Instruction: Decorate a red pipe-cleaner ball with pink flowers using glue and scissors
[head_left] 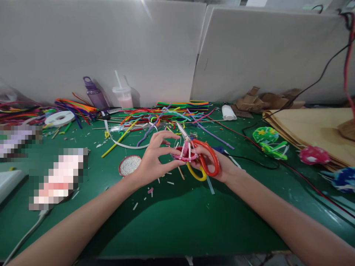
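Note:
My left hand pinches the edge of a small pink craft piece with white strips across it, its fingertips closed on the rim. Close against it, my right hand is wrapped round a pair of scissors with one red and one yellow handle loop. The blades point up and away, past the pink piece. My right fingertips also seem to touch the piece, though the scissors partly cover them. Under the hands lie small white strip scraps, a pink scrap and a light blue strip.
A dish of tiny beads sits beside my left wrist. Colourful pipe cleaners heap along the back, near a purple bottle and a lidded cup. At right are green craft pieces, brown paper and cables.

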### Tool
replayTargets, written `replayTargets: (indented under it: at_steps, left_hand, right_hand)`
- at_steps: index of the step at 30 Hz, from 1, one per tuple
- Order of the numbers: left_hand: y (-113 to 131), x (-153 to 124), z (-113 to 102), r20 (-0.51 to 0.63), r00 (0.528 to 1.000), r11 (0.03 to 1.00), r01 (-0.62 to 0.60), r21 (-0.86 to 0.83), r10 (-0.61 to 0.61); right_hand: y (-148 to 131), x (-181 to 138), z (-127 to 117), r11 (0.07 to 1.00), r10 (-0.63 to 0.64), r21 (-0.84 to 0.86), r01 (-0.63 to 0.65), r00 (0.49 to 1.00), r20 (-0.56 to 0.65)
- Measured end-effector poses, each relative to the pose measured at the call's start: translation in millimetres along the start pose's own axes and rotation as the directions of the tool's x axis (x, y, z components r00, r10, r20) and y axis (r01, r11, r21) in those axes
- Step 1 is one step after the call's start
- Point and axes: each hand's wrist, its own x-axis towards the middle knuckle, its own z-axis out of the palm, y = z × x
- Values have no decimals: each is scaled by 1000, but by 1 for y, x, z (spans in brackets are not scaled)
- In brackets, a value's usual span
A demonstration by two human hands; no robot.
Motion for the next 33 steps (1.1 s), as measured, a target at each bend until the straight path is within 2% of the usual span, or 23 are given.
replayTargets:
  at_steps: [12, 17, 23, 27, 33]
  left_hand:
    - [1, 0, -1, 10, 1000, 1000, -22, 9, 22]
    - [0, -1, -2, 35, 999, 999, 42, -27, -41]
    - [-4, -3, -3, 30, 991, 980, 134, -147, -131]
    - [-2, -3, -4, 22, 981, 970, 196, -143, -194]
    - [0, -2, -5, 24, 975, 965, 222, -136, -221]
  right_hand:
    - [2, 2, -3, 1000, 8, 6, -8, 999, 48]
    - [0, 2, -2, 1000, -6, 17, 6, 1000, 30]
    - [-3, -2, 1, 1000, -22, -5, 22, 1000, -11]
    - [-5, -4, 2, 999, -28, -29, 27, 999, -47]
    - [-4, -2, 0, 999, -37, -30, 36, 998, -42]
